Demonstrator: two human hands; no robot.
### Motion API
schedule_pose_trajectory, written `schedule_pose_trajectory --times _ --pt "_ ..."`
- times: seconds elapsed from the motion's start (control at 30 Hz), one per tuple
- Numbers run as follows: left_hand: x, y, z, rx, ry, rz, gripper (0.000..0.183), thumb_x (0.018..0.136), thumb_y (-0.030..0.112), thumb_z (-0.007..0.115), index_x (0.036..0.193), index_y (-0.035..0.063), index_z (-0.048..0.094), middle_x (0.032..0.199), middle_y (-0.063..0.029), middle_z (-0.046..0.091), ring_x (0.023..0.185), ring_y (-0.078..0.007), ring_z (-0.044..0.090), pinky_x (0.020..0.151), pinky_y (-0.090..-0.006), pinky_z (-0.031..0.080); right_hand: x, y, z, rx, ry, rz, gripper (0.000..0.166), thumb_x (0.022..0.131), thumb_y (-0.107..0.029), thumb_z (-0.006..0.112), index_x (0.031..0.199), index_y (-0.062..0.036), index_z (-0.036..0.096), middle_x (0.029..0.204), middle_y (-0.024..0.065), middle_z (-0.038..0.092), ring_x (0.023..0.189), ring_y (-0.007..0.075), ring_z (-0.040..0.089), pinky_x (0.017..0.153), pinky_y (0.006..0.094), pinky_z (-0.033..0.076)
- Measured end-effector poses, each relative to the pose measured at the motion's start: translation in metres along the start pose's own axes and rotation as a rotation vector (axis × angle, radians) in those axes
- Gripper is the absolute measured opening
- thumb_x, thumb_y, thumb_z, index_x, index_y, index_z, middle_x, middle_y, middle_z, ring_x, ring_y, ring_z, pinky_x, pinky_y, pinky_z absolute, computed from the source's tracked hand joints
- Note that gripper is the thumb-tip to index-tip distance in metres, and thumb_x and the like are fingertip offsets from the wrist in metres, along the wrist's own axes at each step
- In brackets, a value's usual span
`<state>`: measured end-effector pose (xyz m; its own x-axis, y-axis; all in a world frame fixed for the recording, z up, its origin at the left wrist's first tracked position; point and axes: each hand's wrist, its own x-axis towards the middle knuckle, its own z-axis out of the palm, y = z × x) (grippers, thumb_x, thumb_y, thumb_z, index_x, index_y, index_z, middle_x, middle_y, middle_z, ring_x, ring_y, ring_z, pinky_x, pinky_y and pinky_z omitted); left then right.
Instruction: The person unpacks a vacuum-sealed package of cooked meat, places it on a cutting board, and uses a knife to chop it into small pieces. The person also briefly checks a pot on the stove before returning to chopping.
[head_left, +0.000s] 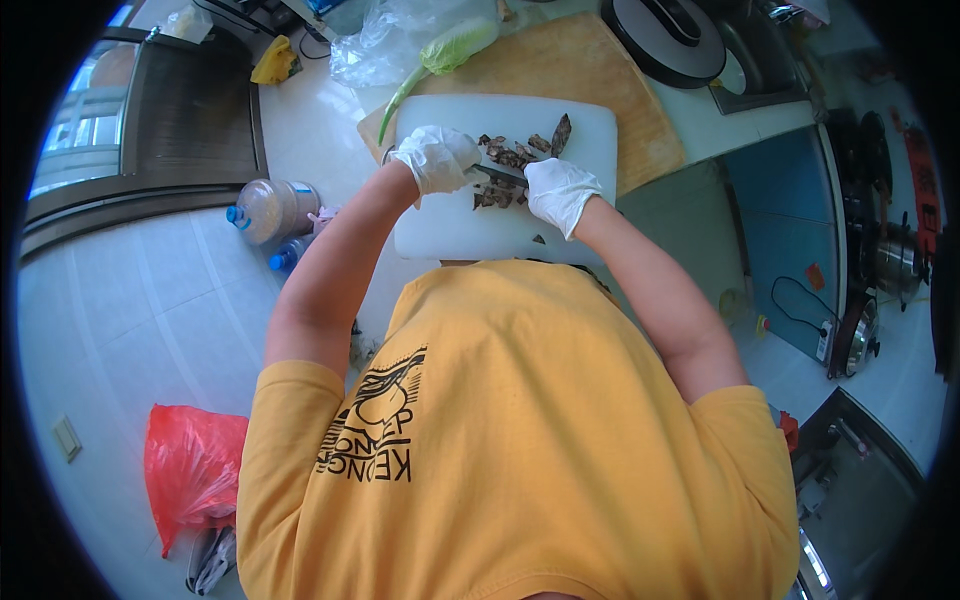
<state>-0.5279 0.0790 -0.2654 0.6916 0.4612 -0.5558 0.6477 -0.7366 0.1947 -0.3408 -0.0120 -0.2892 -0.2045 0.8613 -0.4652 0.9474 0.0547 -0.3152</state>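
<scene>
My left hand (439, 159), in a white glove, is over the left part of a white cutting board (435, 232), fingers bunched at one end of a dark, narrow blade (501, 176). My right hand (562, 193), also gloved in white, is closed at the blade's other end; its grip hides the handle. Whether my left hand grips the blade or a piece of food is hidden. Dark brown, wrinkled food pieces (511, 156) lie beyond the blade, with a longer piece (561, 135) at their right. More pieces (493, 197) lie on the near side, and a small scrap (538, 239) sits nearer me.
The board rests partly on a wooden board (637, 127). Beyond it are a leafy vegetable (457, 49) and clear plastic bags (382, 41). A round dark appliance (664, 37) stands back right, beside a sink (772, 56). A large plastic bottle (274, 210) is left of my left forearm.
</scene>
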Motion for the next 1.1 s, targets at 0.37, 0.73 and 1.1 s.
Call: schedule_pose_trajectory --times 0.37,0.73,1.1 --pt "-0.006 0.006 0.016 0.099 0.113 0.048 0.03 0.086 0.039 0.058 0.09 0.0111 0.07 0.089 -0.0106 0.069 0.083 -0.0313 0.066 0.075 -0.0415 0.054 -0.009 0.0 0.009 -0.027 0.031 -0.003 0.021 0.085 -0.021 0.057 0.098 -0.0052 0.065 0.089 0.021 0.068 0.088 0.04 0.066 0.079 0.0486 0.052" --pt "-0.023 0.01 -0.002 0.041 0.209 0.05 0.042 0.086 0.049 0.059 0.086 0.0088 0.07 0.081 -0.0137 0.067 0.077 -0.034 0.064 0.072 -0.0419 0.052 -0.02 -0.003 -0.015 -0.046 0.031 -0.02 0.024 0.086 -0.027 0.062 0.096 -0.0058 0.067 0.094 0.021 0.068 0.092 0.04 0.064 0.081 0.0468 0.051" --pt "-0.018 0.011 0.05 0.077 0.226 0.065 0.036 0.085 0.042 0.059 0.085 0.0069 0.068 0.08 -0.0118 0.067 0.077 -0.0322 0.065 0.071 -0.0418 0.053 -0.032 -0.018 0.007 -0.052 -0.027 0.018 0.024 0.084 -0.01 0.051 0.096 -0.0032 0.07 0.098 0.0205 0.069 0.093 0.0372 0.067 0.081 0.0448 0.054"
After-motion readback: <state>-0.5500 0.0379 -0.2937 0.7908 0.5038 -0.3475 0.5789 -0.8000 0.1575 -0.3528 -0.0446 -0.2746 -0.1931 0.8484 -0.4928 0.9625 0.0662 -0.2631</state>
